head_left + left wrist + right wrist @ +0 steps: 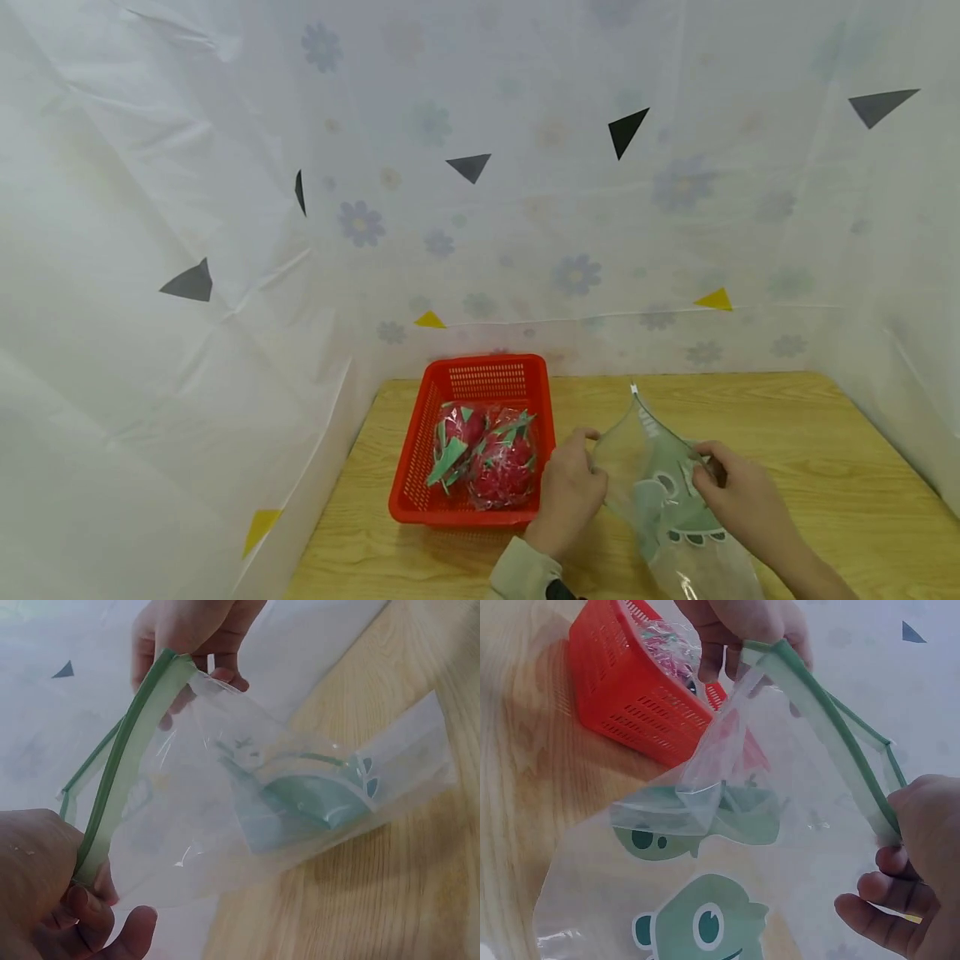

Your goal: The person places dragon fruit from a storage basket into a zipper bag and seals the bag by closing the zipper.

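Observation:
A clear zip bag (663,492) printed with green cartoon creatures hangs between my two hands over the right half of the table. Its green zip edge (124,761) is spread apart at the top, so the mouth gapes. My left hand (568,492) pinches one corner of that edge, close beside the red basket. At the opposite corner my right hand (746,504) pinches the edge between thumb and fingers. Through the clear plastic I see nothing inside the bag. Two dragon fruits (504,471) in clear wrap, pink with green scales, lie in the basket.
The red plastic basket (408,479) with slotted walls stands on the wood-grain table (825,467), left of my left hand. White flower-patterned sheeting (510,242) with black, grey and yellow triangles rises behind the table and along both sides.

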Tool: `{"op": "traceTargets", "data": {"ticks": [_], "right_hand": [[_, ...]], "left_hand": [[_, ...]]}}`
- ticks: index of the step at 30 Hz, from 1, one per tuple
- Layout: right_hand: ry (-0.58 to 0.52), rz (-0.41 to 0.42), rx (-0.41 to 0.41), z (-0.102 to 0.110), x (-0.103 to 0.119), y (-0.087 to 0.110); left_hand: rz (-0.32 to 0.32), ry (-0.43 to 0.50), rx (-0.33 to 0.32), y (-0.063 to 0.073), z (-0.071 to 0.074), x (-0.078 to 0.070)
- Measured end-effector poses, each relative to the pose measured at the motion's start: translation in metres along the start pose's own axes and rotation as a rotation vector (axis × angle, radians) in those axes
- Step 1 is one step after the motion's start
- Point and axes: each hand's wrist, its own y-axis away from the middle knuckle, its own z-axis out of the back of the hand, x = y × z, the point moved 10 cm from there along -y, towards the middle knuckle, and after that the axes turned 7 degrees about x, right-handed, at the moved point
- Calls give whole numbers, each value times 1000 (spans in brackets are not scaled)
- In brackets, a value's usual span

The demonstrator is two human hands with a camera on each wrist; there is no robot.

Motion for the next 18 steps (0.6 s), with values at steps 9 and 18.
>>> {"op": "traceTargets", "data": {"ticks": [9,18], "right_hand": [[36,-67,-42,26,-11,1],[-100,-79,41,9,-2,0]], "left_hand": [[-69,-127,-44,2,17,11],[-118,-57,43,1,4,3]]}}
